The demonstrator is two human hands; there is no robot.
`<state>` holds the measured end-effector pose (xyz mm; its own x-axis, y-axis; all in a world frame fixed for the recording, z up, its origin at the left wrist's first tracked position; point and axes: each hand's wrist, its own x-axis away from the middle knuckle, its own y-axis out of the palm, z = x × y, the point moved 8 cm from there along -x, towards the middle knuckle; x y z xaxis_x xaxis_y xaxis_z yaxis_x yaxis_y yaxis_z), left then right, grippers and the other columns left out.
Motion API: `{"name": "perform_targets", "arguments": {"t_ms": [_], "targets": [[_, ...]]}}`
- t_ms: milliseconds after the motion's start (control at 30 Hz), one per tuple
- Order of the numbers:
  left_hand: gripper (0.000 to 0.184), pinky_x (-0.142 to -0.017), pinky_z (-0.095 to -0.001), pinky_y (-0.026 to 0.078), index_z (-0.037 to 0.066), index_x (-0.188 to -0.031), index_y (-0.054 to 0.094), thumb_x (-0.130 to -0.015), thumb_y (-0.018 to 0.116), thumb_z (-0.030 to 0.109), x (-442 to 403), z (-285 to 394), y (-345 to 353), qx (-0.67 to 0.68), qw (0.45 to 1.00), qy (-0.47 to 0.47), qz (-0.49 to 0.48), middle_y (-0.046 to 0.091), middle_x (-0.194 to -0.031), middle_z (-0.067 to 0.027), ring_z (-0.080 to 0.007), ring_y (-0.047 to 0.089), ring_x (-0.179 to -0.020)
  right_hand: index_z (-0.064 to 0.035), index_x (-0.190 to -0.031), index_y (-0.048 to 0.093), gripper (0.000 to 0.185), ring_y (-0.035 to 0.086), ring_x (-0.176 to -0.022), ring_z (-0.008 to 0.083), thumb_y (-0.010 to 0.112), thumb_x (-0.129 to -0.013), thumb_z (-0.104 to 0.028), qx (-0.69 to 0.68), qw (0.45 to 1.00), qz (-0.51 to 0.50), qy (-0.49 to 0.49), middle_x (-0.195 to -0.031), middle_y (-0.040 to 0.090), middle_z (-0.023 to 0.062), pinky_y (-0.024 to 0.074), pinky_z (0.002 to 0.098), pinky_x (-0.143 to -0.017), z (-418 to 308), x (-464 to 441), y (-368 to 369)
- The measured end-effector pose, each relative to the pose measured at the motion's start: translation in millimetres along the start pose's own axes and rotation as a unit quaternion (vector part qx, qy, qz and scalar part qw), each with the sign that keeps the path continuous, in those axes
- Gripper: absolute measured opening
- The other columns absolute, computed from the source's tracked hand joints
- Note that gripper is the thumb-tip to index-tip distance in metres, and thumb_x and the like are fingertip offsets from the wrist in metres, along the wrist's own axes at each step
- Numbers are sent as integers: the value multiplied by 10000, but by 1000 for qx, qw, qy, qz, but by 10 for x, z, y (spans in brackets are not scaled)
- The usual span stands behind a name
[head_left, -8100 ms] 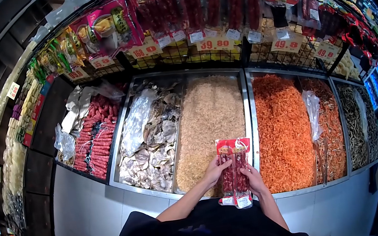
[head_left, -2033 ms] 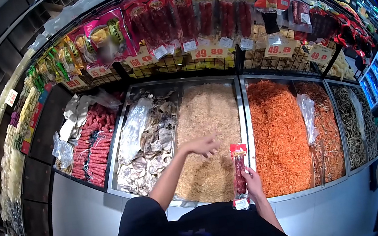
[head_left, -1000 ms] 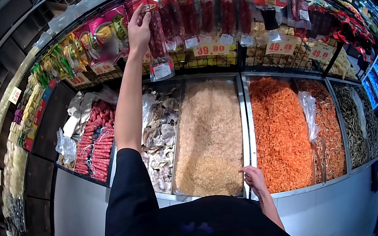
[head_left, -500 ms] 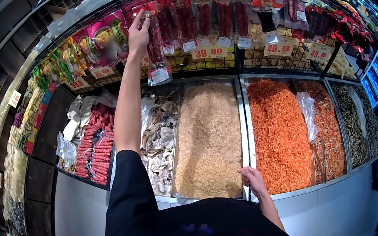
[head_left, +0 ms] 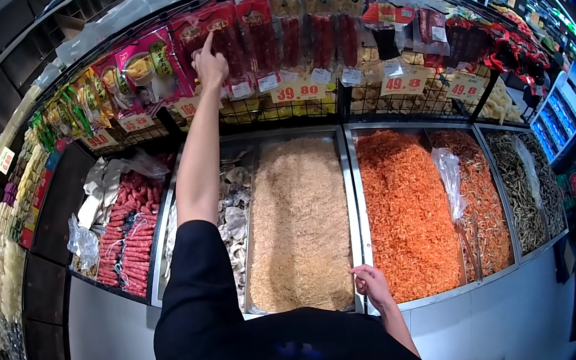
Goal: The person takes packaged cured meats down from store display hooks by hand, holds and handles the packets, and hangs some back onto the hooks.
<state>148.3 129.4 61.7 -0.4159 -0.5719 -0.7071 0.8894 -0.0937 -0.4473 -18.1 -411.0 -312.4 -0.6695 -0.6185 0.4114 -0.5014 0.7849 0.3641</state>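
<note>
Nearest, at the close right corner of the steel-rimmed bin (head_left: 349, 193) of pale beige, flaky dried food (head_left: 300, 215), was the right hand (head_left: 374, 287). A careless dip there could have flicked loose flakes over the rim. Its fingers were loosely curled, the thumb close to the forefinger; nothing clear showed between them, and whether it held anything or touched the metal could not be told. Right of that bin lay a heap of small, bright orange dried shrimp (head_left: 407, 215); left of it, grey-white dried pieces (head_left: 236, 220), partly behind the bare left arm.

Beyond the bin's far left corner, and above it, hung a clear plastic packet with a red top and dark red sausages (head_left: 229, 44). A hard poke might have swung it off its hook, to fall towards the bins. The left hand (head_left: 210, 67) had its forefinger stretched out at the packet, the other fingers folded, gripping nothing; actual contact was unclear.
</note>
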Motion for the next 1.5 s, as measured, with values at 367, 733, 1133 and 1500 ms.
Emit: {"name": "perform_targets", "arguments": {"t_ms": [367, 733, 1133, 1500], "targets": [[203, -558, -231, 496, 0, -1103, 631, -958, 524, 94, 5223, -588, 286, 325, 786, -287, -441, 672, -794, -57, -103, 622, -627, -34, -980, 611, 125, 399, -493, 69, 572, -956, -151, 2, 998, -13, 62, -604, 461, -15, 315, 232, -418, 140, 26, 55], [218, -499, -209, 449, 23, -1094, 624, -974, 561, 194, 6588, 389, -248, 414, 644, -413, -493, 665, -786, -53, -73, 571, -598, -15, -940, 632, 279, 291, -369, 37, 499, -1001, -252, 100, 991, -30, 88, -479, 365, -57, 206, 226, -362, 238, 25, 387], [264, -513, -202, 405, 72, -739, 483, -891, 686, 143, 6230, 424, -33, 362, 680, -338, -541, 540, -654, 23, -34, 505, -577, -26, -947, 665, 208, 408, -488, 60, 559, -962, -205, 72, 986, 124, 83, -595, 488, -24, 307, 220, -447, 729, 778, -548], [412, -487, -229, 422, 89, -608, 423, -893, 691, 217, 6770, 2013, 383, 334, 647, -170, -665, 547, -585, 10, -56, 535, -541, -25, -956, 655, 182, 501, -471, 114, 522, -915, -142, -25, 903, 411, 124, -650, 576, 57, 403, 263, -403, 2794, 2189, -2915]]}}
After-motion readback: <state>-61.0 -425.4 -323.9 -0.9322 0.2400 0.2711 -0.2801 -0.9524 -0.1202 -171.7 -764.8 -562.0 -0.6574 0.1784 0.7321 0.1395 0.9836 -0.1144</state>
